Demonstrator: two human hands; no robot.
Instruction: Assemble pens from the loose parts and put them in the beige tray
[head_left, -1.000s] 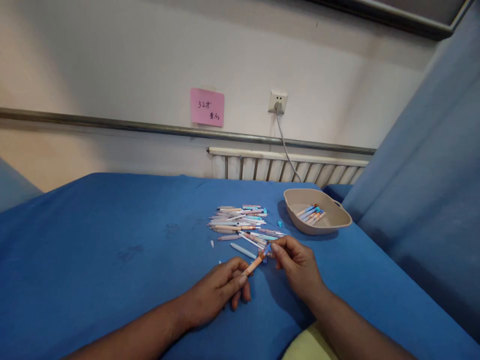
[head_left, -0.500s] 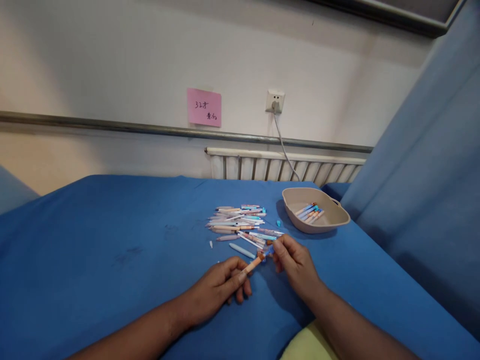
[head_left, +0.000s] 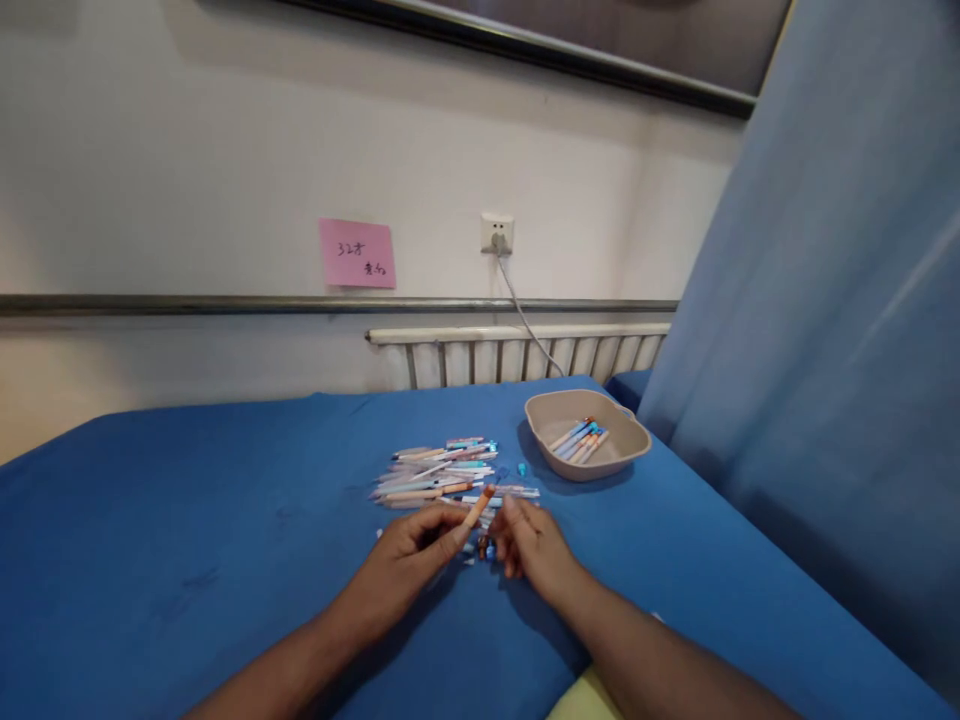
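My left hand (head_left: 416, 555) pinches a pale orange pen (head_left: 478, 508), its brown end tilted up and to the right. Just right of it, my right hand (head_left: 536, 545) has its fingers curled together; what they hold, if anything, is hidden. Beyond both hands lies a pile of pens and pen parts (head_left: 431, 475) in white, orange, grey and light blue. Small brown and blue pieces (head_left: 486, 548) sit on the blue cloth between my hands.
A beige basin (head_left: 544, 450) with several finished-looking pens (head_left: 579, 440) stands at the right on the blue-covered table (head_left: 225, 500). One small turquoise piece (head_left: 522, 469) lies beside it. A blue curtain (head_left: 810, 350) hangs at the right; behind are a radiator (head_left: 517, 333) and plugged socket (head_left: 496, 235).
My right hand has come away from the pen's end, and the blue piece no longer shows there. The pen is now tilted more upright in my left hand. The camera view has shifted.
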